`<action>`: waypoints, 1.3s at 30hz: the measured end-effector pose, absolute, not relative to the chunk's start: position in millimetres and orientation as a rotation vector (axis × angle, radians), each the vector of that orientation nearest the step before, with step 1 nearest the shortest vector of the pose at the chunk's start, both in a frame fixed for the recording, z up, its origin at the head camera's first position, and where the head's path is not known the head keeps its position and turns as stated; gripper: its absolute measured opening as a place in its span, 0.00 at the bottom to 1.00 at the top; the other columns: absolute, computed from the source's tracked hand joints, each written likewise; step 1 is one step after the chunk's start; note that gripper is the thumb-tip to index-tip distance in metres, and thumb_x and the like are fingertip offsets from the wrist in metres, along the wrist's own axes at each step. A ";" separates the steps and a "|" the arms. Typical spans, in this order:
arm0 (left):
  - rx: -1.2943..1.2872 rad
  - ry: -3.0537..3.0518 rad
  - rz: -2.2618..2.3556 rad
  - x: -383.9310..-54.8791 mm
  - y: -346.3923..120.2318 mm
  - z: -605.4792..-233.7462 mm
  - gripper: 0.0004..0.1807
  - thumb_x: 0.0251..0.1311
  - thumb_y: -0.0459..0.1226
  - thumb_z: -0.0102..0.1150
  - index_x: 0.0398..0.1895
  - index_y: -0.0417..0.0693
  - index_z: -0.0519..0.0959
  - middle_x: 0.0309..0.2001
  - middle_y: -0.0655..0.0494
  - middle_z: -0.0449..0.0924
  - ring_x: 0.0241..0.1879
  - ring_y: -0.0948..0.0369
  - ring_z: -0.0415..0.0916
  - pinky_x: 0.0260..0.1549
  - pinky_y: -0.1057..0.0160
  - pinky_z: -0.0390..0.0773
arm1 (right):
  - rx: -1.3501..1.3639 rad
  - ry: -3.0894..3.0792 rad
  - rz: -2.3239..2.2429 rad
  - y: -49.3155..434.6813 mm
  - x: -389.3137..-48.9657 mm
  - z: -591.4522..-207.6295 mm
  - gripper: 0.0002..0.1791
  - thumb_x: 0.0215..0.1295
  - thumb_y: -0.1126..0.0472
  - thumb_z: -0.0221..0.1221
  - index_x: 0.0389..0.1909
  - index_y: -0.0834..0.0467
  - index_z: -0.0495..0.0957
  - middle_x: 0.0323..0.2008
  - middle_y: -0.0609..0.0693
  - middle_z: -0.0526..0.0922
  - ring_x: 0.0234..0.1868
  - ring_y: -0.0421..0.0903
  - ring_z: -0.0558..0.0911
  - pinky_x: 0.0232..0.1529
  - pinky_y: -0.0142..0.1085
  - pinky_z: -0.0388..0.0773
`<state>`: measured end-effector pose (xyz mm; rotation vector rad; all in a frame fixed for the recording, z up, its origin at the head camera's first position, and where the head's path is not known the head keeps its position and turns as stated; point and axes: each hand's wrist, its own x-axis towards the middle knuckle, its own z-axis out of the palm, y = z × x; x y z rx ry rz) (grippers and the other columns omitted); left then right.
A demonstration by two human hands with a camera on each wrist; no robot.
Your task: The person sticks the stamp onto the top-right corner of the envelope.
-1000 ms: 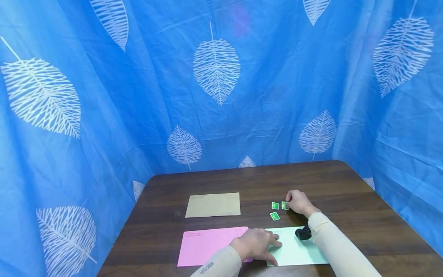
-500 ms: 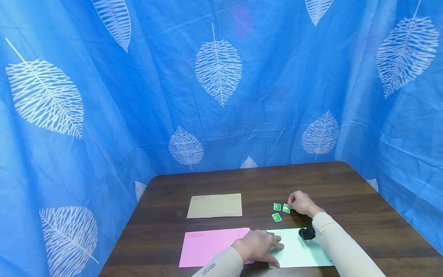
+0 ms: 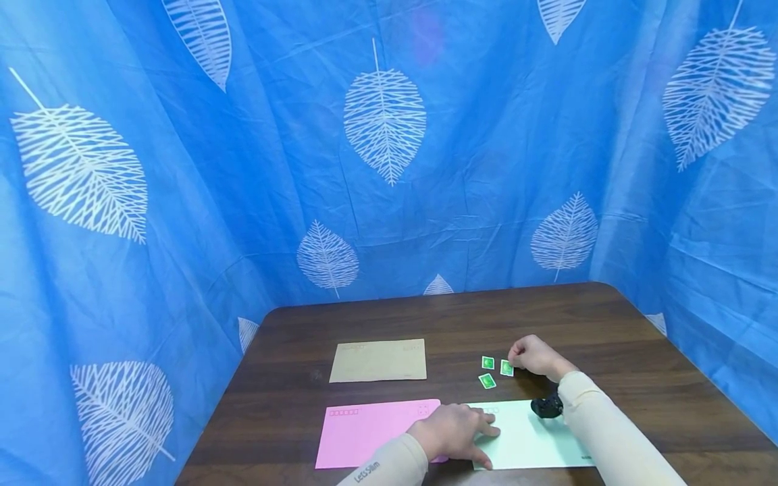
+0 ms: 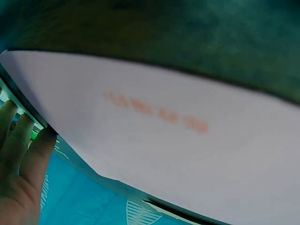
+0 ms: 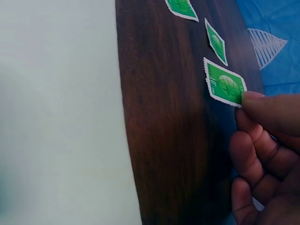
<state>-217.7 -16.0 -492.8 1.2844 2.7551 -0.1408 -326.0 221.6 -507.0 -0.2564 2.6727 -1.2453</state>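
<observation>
Right of centre in the lower half of the head view, we see the right hand [image 3: 536, 356] pinching the corner of a small green paper stamp with a white perforated border [image 3: 506, 368], thumb tip on its printed face and the other fingers curled beneath. We cannot tell whether the stamp is clear of the wood. Just beside it lie 2 matching green stamps, the upper [image 3: 488, 362] and the lower [image 3: 487, 381].

At the bottom centre, the left hand [image 3: 452, 432] has its fingers spread and released, grasping nothing, with fingertips resting on the left end of a pale mint-green rectangular envelope [image 3: 535, 445]. It also overlaps the right end of a bright pink rectangular envelope [image 3: 365, 432] at the lower left of centre. Above that, we see a tan rectangular envelope [image 3: 378, 361] flat on the dark brown wood-grain table [image 3: 292, 344].
</observation>
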 end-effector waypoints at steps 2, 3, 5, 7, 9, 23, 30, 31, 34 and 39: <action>1.278 2.753 -0.136 -217.3 -15.5 -492.2 0.32 0.51 0.65 0.66 0.62 0.76 0.78 0.64 0.76 0.76 0.59 0.70 0.78 0.47 0.73 0.80 | -0.260 2.637 -1.276 223.9 -326.0 -507.0 0.05 0.63 0.72 0.59 0.28 0.66 0.80 0.25 0.50 0.75 0.29 0.47 0.73 0.32 0.36 0.70; 1.270 2.753 -0.134 -217.1 -15.3 -492.1 0.33 0.51 0.65 0.66 0.62 0.76 0.77 0.65 0.76 0.75 0.59 0.70 0.78 0.47 0.73 0.81 | -0.269 2.620 -1.289 225.4 -326.0 -506.7 0.05 0.64 0.72 0.59 0.28 0.66 0.80 0.25 0.50 0.75 0.29 0.46 0.73 0.32 0.36 0.70; 1.259 2.754 -0.141 -217.0 -14.9 -492.1 0.33 0.51 0.65 0.66 0.62 0.77 0.77 0.65 0.76 0.75 0.59 0.70 0.78 0.46 0.72 0.81 | -0.284 2.590 -1.304 228.1 -326.4 -507.0 0.05 0.64 0.71 0.58 0.29 0.67 0.80 0.24 0.50 0.75 0.29 0.47 0.73 0.33 0.37 0.71; 1.250 2.756 -0.150 -217.1 -14.7 -492.5 0.33 0.50 0.65 0.66 0.63 0.77 0.77 0.65 0.77 0.75 0.60 0.70 0.77 0.46 0.72 0.81 | -0.285 2.569 -1.309 230.8 -326.7 -507.1 0.05 0.64 0.71 0.58 0.29 0.68 0.80 0.25 0.50 0.75 0.30 0.47 0.73 0.33 0.37 0.71; 1.246 2.753 -0.150 -217.3 -14.9 -492.9 0.33 0.50 0.65 0.66 0.63 0.77 0.76 0.65 0.77 0.74 0.61 0.70 0.77 0.47 0.72 0.81 | -0.273 2.553 -1.300 233.0 -326.4 -506.8 0.05 0.64 0.71 0.59 0.30 0.68 0.80 0.25 0.50 0.75 0.30 0.47 0.73 0.34 0.37 0.71; 1.275 2.762 -0.160 -214.9 -17.0 -491.4 0.33 0.50 0.65 0.66 0.62 0.75 0.78 0.65 0.76 0.76 0.61 0.71 0.76 0.50 0.72 0.80 | -0.196 2.490 -1.274 240.4 -315.6 -503.2 0.05 0.65 0.70 0.60 0.30 0.66 0.79 0.27 0.51 0.78 0.32 0.48 0.74 0.36 0.37 0.73; 1.253 2.745 -0.139 -215.4 -16.9 -492.3 0.33 0.50 0.65 0.66 0.62 0.75 0.77 0.65 0.76 0.75 0.61 0.70 0.76 0.51 0.70 0.80 | -0.207 2.418 -1.312 247.7 -311.4 -507.0 0.04 0.64 0.71 0.61 0.29 0.67 0.79 0.25 0.50 0.77 0.30 0.47 0.74 0.34 0.38 0.73; 1.248 2.744 -0.136 -215.5 -17.1 -492.3 0.33 0.50 0.65 0.66 0.62 0.76 0.77 0.65 0.76 0.75 0.61 0.69 0.76 0.51 0.69 0.80 | -0.212 2.408 -1.313 248.5 -310.9 -506.8 0.04 0.63 0.71 0.61 0.29 0.67 0.79 0.24 0.50 0.76 0.29 0.47 0.74 0.34 0.38 0.73; 1.244 2.748 -0.129 -215.6 -17.7 -492.4 0.33 0.49 0.65 0.67 0.62 0.76 0.77 0.65 0.76 0.75 0.62 0.70 0.76 0.51 0.69 0.80 | -0.228 2.389 -1.315 250.9 -310.4 -506.3 0.04 0.63 0.71 0.61 0.29 0.66 0.79 0.24 0.50 0.76 0.29 0.47 0.74 0.33 0.37 0.73; 1.258 2.757 -0.125 -216.4 -17.8 -492.1 0.33 0.49 0.65 0.67 0.62 0.75 0.78 0.65 0.76 0.75 0.61 0.69 0.77 0.50 0.69 0.81 | -0.223 2.387 -1.298 255.9 -306.7 -504.1 0.05 0.65 0.70 0.60 0.29 0.65 0.79 0.24 0.50 0.76 0.30 0.47 0.74 0.35 0.38 0.71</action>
